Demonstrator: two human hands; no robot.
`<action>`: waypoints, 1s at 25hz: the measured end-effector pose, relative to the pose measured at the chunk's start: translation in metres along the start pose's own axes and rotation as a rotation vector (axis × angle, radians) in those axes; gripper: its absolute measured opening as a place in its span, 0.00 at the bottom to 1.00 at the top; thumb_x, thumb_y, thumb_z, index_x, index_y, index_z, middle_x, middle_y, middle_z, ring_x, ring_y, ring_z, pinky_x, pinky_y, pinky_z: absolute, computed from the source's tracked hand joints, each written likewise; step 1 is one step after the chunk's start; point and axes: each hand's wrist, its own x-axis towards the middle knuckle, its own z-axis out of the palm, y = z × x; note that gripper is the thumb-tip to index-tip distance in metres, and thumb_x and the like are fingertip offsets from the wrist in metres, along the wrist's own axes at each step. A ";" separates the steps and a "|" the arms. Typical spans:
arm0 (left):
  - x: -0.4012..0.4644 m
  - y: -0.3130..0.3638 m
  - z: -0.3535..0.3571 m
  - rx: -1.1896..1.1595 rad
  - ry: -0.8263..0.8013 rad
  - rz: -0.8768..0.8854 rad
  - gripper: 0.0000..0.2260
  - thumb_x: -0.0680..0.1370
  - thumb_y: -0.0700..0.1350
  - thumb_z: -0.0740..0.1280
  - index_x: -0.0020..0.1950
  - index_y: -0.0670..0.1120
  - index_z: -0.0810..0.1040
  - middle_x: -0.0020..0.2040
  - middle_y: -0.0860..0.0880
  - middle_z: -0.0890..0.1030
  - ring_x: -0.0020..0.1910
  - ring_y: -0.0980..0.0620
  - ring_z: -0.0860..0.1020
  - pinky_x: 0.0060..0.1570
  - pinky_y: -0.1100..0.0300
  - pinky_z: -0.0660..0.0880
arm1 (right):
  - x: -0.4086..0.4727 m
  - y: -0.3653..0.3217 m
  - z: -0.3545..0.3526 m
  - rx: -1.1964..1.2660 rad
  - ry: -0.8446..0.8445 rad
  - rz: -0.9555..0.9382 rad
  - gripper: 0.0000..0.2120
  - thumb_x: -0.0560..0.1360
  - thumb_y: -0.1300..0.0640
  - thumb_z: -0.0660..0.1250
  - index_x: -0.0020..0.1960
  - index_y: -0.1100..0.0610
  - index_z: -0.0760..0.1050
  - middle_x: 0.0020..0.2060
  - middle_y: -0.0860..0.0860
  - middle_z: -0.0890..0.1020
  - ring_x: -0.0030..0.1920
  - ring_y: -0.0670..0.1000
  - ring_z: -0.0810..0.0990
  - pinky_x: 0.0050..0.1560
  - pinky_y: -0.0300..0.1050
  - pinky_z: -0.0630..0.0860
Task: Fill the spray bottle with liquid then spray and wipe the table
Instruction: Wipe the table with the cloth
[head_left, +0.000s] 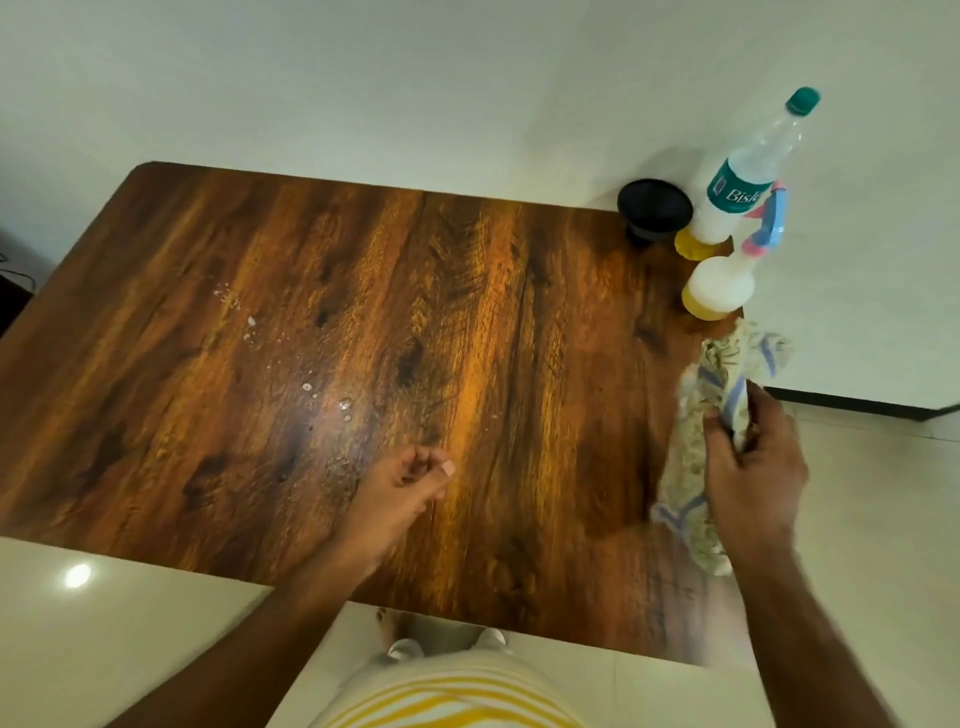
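**Cloth in the right hand, bottle parked at the far corner**

The spray bottle (727, 280) stands upright on the table (363, 291), well beyond the right hand (753, 467) and slightly to its left, at the far right corner. Its body is cloudy white with a band of yellow liquid at the bottom, and its pink and blue trigger head points up and away. Just behind it stands a water bottle (748, 176) with a teal cap and teal label, also holding a little yellow liquid at its base. Left of that bottle sits a black funnel (654, 208), wide mouth up.

The right hand grips a patterned cloth (711, 384) — fingers curled round its bunched middle. The cloth trails off both sides of the fist, one end reaching toward the spray bottle, the other hanging near the wrist over the table's right edge. It is blurred, so whether it touches the wood cannot be told.

The left hand (405, 493) hovers low over the table's near middle, well left of the right hand, fingers loosely curled and holding nothing. Ahead of it and to its left, droplets (311, 387) are scattered over the wood in a loose diagonal line.
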 end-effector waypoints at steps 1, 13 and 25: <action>-0.004 -0.008 -0.007 -0.002 0.016 -0.024 0.07 0.79 0.46 0.69 0.56 0.51 0.81 0.53 0.48 0.84 0.53 0.48 0.83 0.59 0.46 0.78 | 0.004 0.013 0.009 -0.156 -0.005 -0.020 0.20 0.77 0.57 0.66 0.68 0.51 0.70 0.57 0.56 0.77 0.52 0.53 0.77 0.52 0.46 0.77; -0.017 -0.065 -0.132 -0.023 0.034 -0.104 0.06 0.79 0.48 0.70 0.55 0.54 0.81 0.49 0.54 0.85 0.48 0.55 0.85 0.56 0.51 0.80 | -0.032 0.035 0.131 -0.485 -0.199 0.240 0.21 0.78 0.50 0.58 0.65 0.63 0.67 0.58 0.71 0.72 0.58 0.73 0.71 0.57 0.67 0.69; -0.043 -0.151 -0.359 -0.095 0.288 -0.103 0.03 0.77 0.45 0.72 0.49 0.51 0.82 0.45 0.50 0.85 0.44 0.51 0.85 0.41 0.61 0.78 | -0.235 -0.240 0.482 -0.364 -0.696 -0.188 0.23 0.76 0.49 0.59 0.70 0.53 0.66 0.68 0.60 0.70 0.68 0.64 0.67 0.67 0.57 0.66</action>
